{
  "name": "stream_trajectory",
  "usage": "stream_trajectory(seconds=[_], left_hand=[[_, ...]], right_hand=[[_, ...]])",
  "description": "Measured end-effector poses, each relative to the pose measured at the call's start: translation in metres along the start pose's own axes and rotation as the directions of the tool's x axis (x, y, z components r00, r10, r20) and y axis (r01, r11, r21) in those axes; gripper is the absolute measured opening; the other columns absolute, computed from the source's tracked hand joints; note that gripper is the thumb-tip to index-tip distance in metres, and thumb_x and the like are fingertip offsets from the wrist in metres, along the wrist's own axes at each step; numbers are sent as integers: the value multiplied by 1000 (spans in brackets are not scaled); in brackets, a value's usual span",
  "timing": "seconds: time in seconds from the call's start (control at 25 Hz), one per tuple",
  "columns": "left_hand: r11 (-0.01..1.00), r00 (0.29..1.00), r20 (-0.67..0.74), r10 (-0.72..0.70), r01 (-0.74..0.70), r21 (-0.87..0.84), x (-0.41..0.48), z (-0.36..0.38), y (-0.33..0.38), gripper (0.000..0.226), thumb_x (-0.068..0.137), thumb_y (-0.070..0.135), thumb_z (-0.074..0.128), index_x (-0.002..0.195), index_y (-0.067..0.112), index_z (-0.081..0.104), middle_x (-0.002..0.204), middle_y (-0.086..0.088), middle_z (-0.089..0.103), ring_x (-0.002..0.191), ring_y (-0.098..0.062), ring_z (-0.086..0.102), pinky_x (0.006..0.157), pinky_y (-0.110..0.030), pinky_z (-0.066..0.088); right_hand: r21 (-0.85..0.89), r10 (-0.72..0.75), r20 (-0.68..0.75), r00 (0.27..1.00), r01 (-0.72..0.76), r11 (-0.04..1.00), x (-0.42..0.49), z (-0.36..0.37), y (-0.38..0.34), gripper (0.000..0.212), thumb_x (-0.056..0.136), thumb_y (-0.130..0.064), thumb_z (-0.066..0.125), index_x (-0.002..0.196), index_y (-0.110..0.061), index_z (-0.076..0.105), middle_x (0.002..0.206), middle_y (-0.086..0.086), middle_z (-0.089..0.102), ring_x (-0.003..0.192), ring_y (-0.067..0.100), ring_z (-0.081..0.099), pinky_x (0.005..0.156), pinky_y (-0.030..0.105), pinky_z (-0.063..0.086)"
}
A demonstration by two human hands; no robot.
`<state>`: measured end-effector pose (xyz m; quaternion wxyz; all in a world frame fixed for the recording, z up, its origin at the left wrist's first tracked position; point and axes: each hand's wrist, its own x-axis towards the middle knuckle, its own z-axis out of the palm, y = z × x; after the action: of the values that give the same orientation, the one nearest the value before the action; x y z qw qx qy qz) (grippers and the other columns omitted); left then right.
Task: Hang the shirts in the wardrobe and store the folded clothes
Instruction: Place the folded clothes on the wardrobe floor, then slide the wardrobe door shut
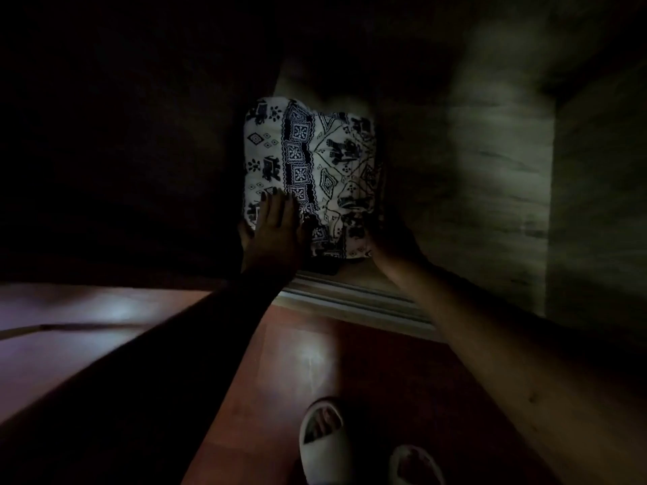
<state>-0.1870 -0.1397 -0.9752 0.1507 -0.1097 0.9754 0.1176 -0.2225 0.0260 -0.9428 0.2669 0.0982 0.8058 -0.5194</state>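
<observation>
The folded patterned cloth (pixel 310 176) lies on the wardrobe floor (pixel 472 190), just inside the sliding-door track (pixel 350 297). Its long axis runs away from me, into the cabinet. My left hand (pixel 276 225) rests flat on the near left corner, fingers (pixel 269 201) extended and spread, gripping nothing. My right hand (pixel 388 239) touches the near right corner; shadow hides its fingers, so I cannot tell their state. Both hands sit at the near edge, equally close. I judge the next move to be a push forward along that axis.
</observation>
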Motion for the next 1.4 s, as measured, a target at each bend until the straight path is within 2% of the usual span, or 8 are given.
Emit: stream_trajectory(seconds=[0.2, 0.32, 0.44, 0.56, 0.72, 0.92, 1.12, 1.4], left_hand=[[992, 997, -39, 65, -69, -104, -97, -48, -9, 52, 99, 33, 29, 149, 20, 20, 159, -1, 17, 147, -16, 15, 116, -54, 13], [957, 966, -115, 233, -249, -150, -181, -123, -26, 54, 95, 36, 26, 147, 22, 26, 156, -1, 25, 142, -20, 31, 112, -52, 31], [931, 944, -262, 203, -269, -248, -254, -200, -48, 58, 93, 48, 23, 148, 32, 19, 157, 23, 1, 144, 0, 13, 117, -27, 22], [901, 830, -558, 16, -254, -353, -294, -282, -63, 58, 94, 39, 31, 148, 16, 28, 159, 17, 8, 145, -7, 15, 113, -12, 19], [873, 633, -770, -74, -332, -356, -331, -424, -64, 59, 98, 38, 29, 150, 12, 15, 161, -2, 6, 148, -15, 7, 120, -30, 15], [908, 513, -829, 221, -418, -17, -352, -555, -49, 58, 99, 30, 29, 151, 16, 7, 161, -2, -4, 148, -20, 1, 120, -38, 12], [934, 629, -693, 351, -282, 218, -358, -635, -33, 61, 100, 31, 28, 151, 16, -3, 160, 0, -15, 148, -20, -9, 119, -51, 11], [924, 741, -581, 337, -143, 353, -359, -649, -22, 64, 100, 40, 23, 150, 15, -8, 158, -3, -21, 147, -21, -9, 116, -57, 16]], right_hand=[[-122, -253, 43, 966, 257, 959, -74, 0, -46, 47, 98, -22, 41, 143, -13, 33, 147, 11, 40, 135, 23, 39, 110, 40, 37], [-82, -397, 72, 915, 403, 912, -146, -18, -125, 41, 96, -9, 44, 137, -8, 41, 139, 12, 48, 128, 21, 46, 106, 36, 41], [-67, -526, 156, 836, 540, 839, -213, -32, -203, 36, 93, -5, 50, 128, -9, 50, 129, 6, 57, 117, 11, 53, 100, 24, 45], [10, -666, 211, 715, 680, 733, -261, -24, -275, 40, 86, -12, 63, 125, -12, 54, 125, 2, 60, 115, 4, 55, 98, 18, 46], [29, -745, 157, 648, 752, 659, -315, -2, -359, 53, 80, -28, 70, 129, -19, 51, 127, 2, 58, 116, 8, 54, 98, 23, 47], [-18, -796, -54, 602, 797, 604, -368, -14, -438, 47, 80, -28, 71, 122, -15, 58, 117, 4, 64, 105, 10, 62, 89, 23, 54], [-52, -797, -75, 599, 796, 603, -404, -40, -503, 30, 80, -15, 71, 106, -3, 65, 89, 1, 63, 78, 6, 61, 78, 23, 56], [-199, -724, 12, 689, 712, 674, -419, -42, -525, 26, 83, -20, 68, 103, -5, 59, 84, 4, 59, 75, 16, 60, 68, 30, 53]])
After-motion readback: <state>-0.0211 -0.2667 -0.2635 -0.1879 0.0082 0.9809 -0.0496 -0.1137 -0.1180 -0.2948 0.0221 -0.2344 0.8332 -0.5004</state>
